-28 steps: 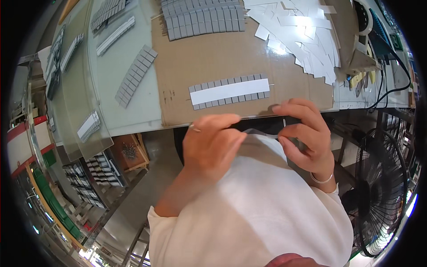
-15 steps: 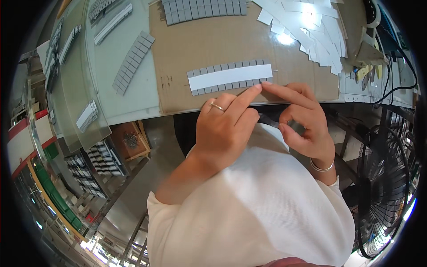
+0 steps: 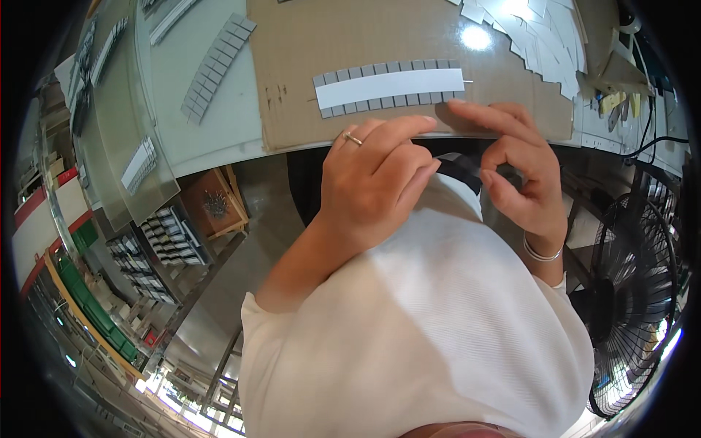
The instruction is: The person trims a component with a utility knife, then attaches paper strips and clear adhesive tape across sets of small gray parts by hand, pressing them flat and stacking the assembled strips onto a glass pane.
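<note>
**Drawn apart at the index tips, left hand [image 3: 372,179] from right hand [image 3: 531,164]**

Met tip to tip half a second ago; now split, with the right index at the near right corner of the white-banded grey strip [image 3: 391,89]. Cannot tell whether touching there, or pinching anything thin in either bent grip. Probably between handling moves, with the strip lying on brown cardboard [image 3: 350,40]. Close to the front edge of the table [image 3: 217,140]; roomy beyond the strip, hemmed at far right by white slips [image 3: 540,44].
</note>
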Action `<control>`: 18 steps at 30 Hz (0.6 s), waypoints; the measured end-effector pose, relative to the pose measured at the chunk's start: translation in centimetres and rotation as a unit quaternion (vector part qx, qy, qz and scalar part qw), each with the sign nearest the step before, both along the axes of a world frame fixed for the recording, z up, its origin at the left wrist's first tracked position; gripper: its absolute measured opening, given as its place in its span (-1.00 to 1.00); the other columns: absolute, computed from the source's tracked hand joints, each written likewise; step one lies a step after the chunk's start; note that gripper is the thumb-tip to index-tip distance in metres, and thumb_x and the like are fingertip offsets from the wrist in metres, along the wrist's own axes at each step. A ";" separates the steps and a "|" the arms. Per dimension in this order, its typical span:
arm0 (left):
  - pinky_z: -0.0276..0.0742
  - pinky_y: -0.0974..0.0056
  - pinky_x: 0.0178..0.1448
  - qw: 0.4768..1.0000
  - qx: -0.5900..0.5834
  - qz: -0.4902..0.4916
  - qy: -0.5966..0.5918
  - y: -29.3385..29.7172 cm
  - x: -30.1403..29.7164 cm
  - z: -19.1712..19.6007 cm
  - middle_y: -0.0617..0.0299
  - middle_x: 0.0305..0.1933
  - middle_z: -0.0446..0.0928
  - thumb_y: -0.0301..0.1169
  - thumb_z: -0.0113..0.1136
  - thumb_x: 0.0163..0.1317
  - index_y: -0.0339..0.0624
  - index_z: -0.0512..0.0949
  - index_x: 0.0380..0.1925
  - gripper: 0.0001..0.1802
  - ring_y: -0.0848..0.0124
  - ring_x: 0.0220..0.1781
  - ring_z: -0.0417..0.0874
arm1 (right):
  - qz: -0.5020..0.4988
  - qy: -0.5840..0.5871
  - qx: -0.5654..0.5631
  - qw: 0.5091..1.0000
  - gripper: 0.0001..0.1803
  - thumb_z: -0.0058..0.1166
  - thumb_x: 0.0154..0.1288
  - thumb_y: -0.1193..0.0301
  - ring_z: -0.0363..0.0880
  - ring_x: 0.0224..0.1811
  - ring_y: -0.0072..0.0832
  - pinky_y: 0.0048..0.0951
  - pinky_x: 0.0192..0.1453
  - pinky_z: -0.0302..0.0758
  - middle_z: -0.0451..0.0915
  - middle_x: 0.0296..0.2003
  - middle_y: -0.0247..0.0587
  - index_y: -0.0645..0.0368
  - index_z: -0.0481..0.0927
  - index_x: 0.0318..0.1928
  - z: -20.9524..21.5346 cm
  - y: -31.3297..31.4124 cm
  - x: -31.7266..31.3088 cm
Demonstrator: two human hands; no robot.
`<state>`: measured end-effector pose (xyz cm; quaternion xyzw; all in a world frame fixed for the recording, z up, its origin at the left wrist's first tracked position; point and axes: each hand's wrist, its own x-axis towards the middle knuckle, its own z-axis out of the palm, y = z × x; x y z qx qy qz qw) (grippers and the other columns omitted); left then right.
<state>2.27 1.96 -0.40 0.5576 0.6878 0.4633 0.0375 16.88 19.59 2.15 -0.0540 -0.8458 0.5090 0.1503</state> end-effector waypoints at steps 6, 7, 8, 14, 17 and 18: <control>0.48 0.25 -0.22 0.995 -0.062 0.021 0.077 0.6 0.3 0.6 0.25 0.12 0.64 -0.51 0.46 -0.05 -0.11 0.57 -0.44 -0.78 0.26 -0.26 0.60 | -0.002 -0.006 0.006 1.000 -0.91 0.10 -0.07 0.55 0.49 -0.02 -0.15 -0.26 0.09 0.44 0.60 0.22 -0.01 0.20 0.44 -0.53 0.0 -0.3 -0.3; 0.48 0.25 -0.21 0.992 -0.081 0.028 0.096 0.7 0.3 0.6 0.29 0.14 0.64 -0.49 0.45 -0.04 -0.10 0.58 -0.45 -0.80 0.26 -0.25 0.59 | -0.001 -0.009 0.013 1.000 -0.91 0.10 -0.07 0.55 0.49 -0.02 -0.16 -0.26 0.09 0.44 0.60 0.21 -0.01 0.21 0.44 -0.53 0.1 -0.3 -0.3; 0.48 0.25 -0.21 0.992 -0.080 0.026 0.096 0.8 0.3 0.6 0.29 0.14 0.64 -0.49 0.45 -0.04 -0.10 0.58 -0.45 -0.80 0.26 -0.25 0.59 | -0.003 -0.008 0.014 1.000 -0.91 0.10 -0.07 0.55 0.49 -0.02 -0.16 -0.26 0.09 0.44 0.60 0.21 -0.01 0.21 0.44 -0.53 0.0 -0.4 -0.3; 0.48 0.24 -0.22 0.990 -0.092 0.028 0.100 0.7 0.4 0.6 0.30 0.13 0.64 -0.49 0.44 -0.05 -0.09 0.58 -0.47 -0.82 0.26 -0.27 0.59 | -0.001 -0.012 0.012 1.000 -0.90 0.10 -0.06 0.54 0.50 -0.02 -0.16 -0.27 0.08 0.44 0.60 0.21 -0.01 0.22 0.43 -0.53 -0.2 -0.3 -0.1; 0.48 0.23 -0.22 0.990 -0.090 0.030 0.100 0.7 0.4 0.7 0.32 0.13 0.64 -0.48 0.44 -0.05 -0.09 0.58 -0.48 -0.82 0.26 -0.26 0.59 | -0.002 -0.014 0.000 1.000 -0.90 0.10 -0.07 0.53 0.51 -0.01 -0.16 -0.28 0.09 0.44 0.60 0.22 -0.01 0.22 0.43 -0.53 -0.1 -0.3 -0.1; 0.48 0.24 -0.23 0.991 -0.087 0.024 0.096 0.7 0.3 0.9 0.28 0.11 0.64 -0.50 0.45 -0.06 -0.10 0.58 -0.47 -0.80 0.27 -0.27 0.60 | 0.001 -0.011 0.001 1.000 -0.90 0.10 -0.04 0.53 0.51 -0.01 -0.16 -0.27 0.10 0.43 0.60 0.21 -0.01 0.22 0.43 -0.53 -0.1 -0.3 -0.1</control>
